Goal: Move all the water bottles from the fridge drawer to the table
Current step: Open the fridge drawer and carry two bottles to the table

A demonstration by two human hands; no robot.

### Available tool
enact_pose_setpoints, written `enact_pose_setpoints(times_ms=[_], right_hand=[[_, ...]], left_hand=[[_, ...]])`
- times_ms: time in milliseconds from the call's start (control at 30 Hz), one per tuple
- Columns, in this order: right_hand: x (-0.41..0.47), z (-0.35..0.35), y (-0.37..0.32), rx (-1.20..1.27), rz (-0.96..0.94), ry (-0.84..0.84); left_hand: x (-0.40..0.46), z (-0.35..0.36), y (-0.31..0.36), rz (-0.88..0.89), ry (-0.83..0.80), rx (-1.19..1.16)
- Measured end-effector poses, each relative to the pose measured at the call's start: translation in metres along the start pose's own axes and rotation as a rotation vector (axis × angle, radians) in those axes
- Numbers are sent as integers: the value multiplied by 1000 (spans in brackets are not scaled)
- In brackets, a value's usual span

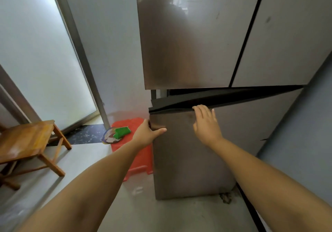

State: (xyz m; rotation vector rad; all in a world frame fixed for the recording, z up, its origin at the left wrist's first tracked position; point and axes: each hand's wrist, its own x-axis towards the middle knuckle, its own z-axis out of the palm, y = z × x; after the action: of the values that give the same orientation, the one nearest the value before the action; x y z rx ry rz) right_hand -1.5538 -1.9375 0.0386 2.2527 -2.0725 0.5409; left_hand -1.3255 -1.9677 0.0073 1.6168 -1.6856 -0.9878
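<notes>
Standing at square one: fridge drawer [206,142] is barely cracked, left hand [149,133] is gripping its corner edge, right hand [206,122] is lying flat, fingers released. No bottles showing.

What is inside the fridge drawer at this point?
Nothing can be made out. The fridge drawer is open only a crack, showing a dark gap along its top edge. The left hand grips its corner; no bottles show.

Soft daylight from frosted window [41,55], glare on fridge door [179,16], wide-angle edge bending
</notes>
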Motion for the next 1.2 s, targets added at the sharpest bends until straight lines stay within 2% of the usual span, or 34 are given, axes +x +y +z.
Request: enact_pose_setpoints(times_ms=[100,233,367,433,567,667,733,800,867,900,1000,1200], right_hand=[[-35,-11,5,151,9,40],[-100,-32,22,347,43,103],[-163,-58,50,353,116,134],[-190,-74,66,343,136,162],[-242,-124,95,374,257,338],[-274,-161,107,393,331,406],[-293,-180,109,350,382,261],[-312,-198,117,209,440,-3],[-325,-211,129,61,488,-250],[-333,-217,142,3,519,-314],[-346,-228,179,-131,597,-385],[-365,-240,254,-328,768,-323]], left_hand=[[-52,14,7,23,-34,16],[-136,41,19,138,-98,197],[-204,52,37,307,-366,514],[-218,55,53,413,-437,638],[-213,92,105,576,-325,611],[-203,137,152,771,-332,606],[-198,171,181,935,-357,678],[-196,211,212,1101,-389,788],[-195,244,236,1172,-439,870],[-195,262,249,1200,-470,882],[-193,300,276,1279,-495,873],[-183,379,317,1379,-438,767]])
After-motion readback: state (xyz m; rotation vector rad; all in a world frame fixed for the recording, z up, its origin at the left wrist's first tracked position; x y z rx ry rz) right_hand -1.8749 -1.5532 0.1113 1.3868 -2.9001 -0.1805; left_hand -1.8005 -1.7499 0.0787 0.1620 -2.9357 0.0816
